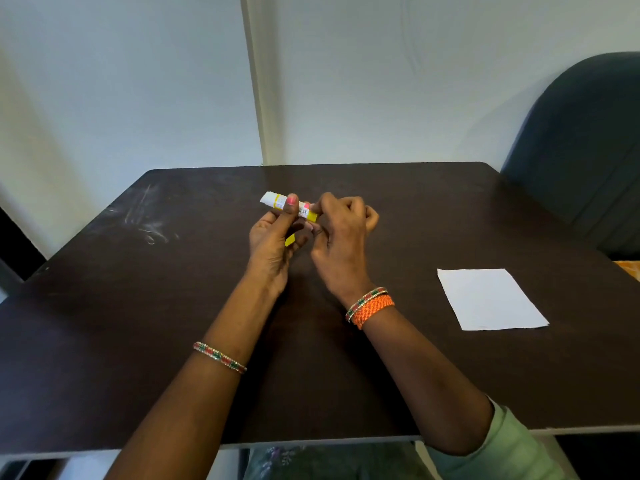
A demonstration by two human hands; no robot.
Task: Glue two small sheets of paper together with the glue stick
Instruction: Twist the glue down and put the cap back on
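A white and yellow glue stick (277, 201) lies sideways above the middle of the dark table, its white end pointing left. My left hand (273, 237) grips its middle with the thumb on top. My right hand (341, 233) pinches its yellow right end. A small yellow piece (290, 239) shows under my left fingers; whether it is the cap I cannot tell. White paper (490, 299) lies flat on the table to the right, apart from both hands. It looks like one sheet; a second under it cannot be made out.
The dark brown table (138, 323) has pale scuff marks (145, 220) at its far left. A dark chair back (581, 150) stands behind the right corner. A white wall runs behind the table.
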